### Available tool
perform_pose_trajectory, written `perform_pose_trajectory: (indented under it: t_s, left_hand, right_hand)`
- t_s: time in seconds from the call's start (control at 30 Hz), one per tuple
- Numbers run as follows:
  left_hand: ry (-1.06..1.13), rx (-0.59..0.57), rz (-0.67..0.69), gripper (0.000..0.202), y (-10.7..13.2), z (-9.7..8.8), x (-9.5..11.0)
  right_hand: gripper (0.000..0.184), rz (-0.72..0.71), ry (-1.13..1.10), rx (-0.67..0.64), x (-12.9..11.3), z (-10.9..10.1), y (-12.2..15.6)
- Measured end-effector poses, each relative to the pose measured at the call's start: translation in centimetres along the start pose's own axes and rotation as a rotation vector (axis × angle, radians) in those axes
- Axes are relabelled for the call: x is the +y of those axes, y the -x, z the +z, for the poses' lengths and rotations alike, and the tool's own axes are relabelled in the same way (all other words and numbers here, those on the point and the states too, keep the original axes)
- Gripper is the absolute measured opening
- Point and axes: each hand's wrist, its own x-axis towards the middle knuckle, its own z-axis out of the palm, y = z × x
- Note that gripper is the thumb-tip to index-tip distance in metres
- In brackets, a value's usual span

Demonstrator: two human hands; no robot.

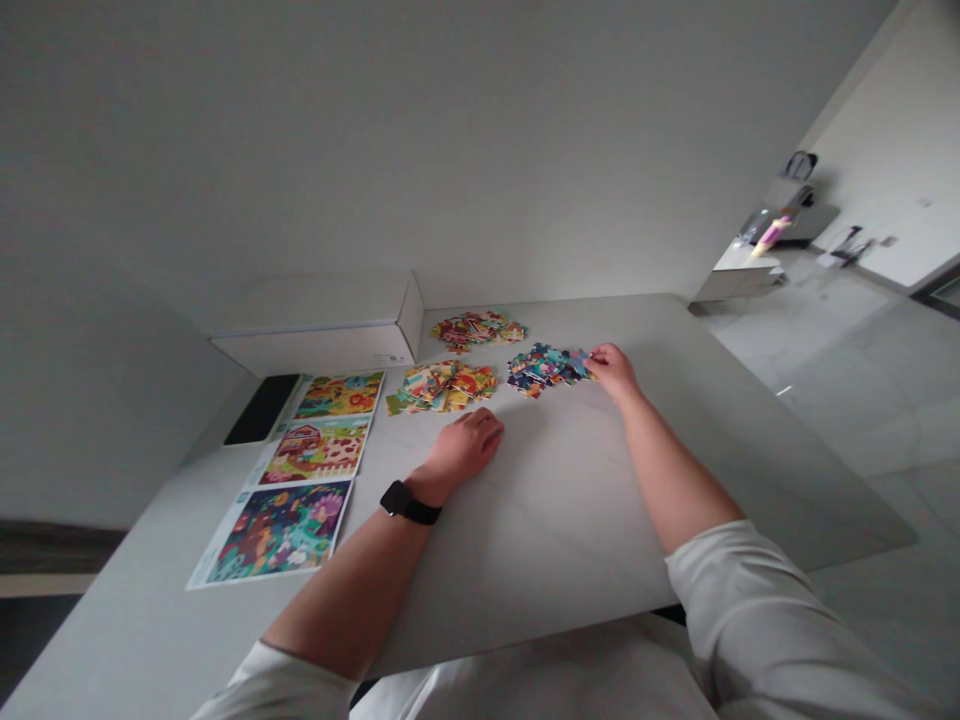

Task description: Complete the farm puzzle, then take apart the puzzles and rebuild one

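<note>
My right hand (613, 370) pinches a blue-purple puzzle piece (582, 361) at the right end of a pile of dark blue and teal puzzle pieces (541, 368). My left hand (469, 443), with a black watch (409, 502) on its wrist, rests on the table with its fingers curled in; nothing shows in them. Just beyond those fingers lies a pile of yellow and orange puzzle pieces (442, 386). A third pile of red and green puzzle pieces (478, 329) sits farther back, close to the wall.
Three printed picture sheets lie in a column on the left: a yellow one (339, 396), a farm scene (318, 450) and a dark one (277, 533). Beside them is a black phone-like slab (262, 409). A white box (315, 318) stands behind, on the pale table (555, 530).
</note>
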Motion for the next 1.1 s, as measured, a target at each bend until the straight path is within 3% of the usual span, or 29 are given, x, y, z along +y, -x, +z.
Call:
perform_pose_trajectory:
  t_s: [0.13, 0.33, 0.53, 0.7, 0.8, 0.93, 1.1]
  left_hand:
    - [-0.005, -0.005, -0.010, 0.024, 0.0, 0.0, 0.0]
    - [-0.017, -0.024, -0.027, 0.025, -0.1, 0.1, 0.0]
    - [-0.003, -0.024, -0.024, 0.024, -0.1, 0.0, 0.1]
    - [0.005, -0.012, -0.030, 0.023, -0.1, 0.1, 0.0]
    - [-0.001, -0.020, -0.037, 0.023, -0.1, 0.1, 0.0]
    - [0.000, -0.020, -0.044, 0.025, 0.0, 0.2, 0.1]
    - [-0.012, -0.023, -0.050, 0.025, 0.0, 0.2, 0.1]
  right_hand:
    - [0.031, 0.027, -0.127, 0.009, 0.2, 0.0, -0.3]
    - [0.028, -0.010, -0.122, 0.023, 0.2, 0.1, -0.3]
    - [0.018, -0.053, 0.158, 0.056, -0.3, -0.2, 0.0]
    - [0.024, -0.222, 0.455, 0.152, -2.0, 0.4, 1.0]
    - [0.024, -0.284, 0.492, 0.099, -3.0, 1.6, 1.5]
    - [0.019, -0.249, 0.526, 0.049, -3.5, 3.0, 1.6]
    - [0.012, -0.199, 0.472, 0.071, -3.0, 2.9, 1.0]
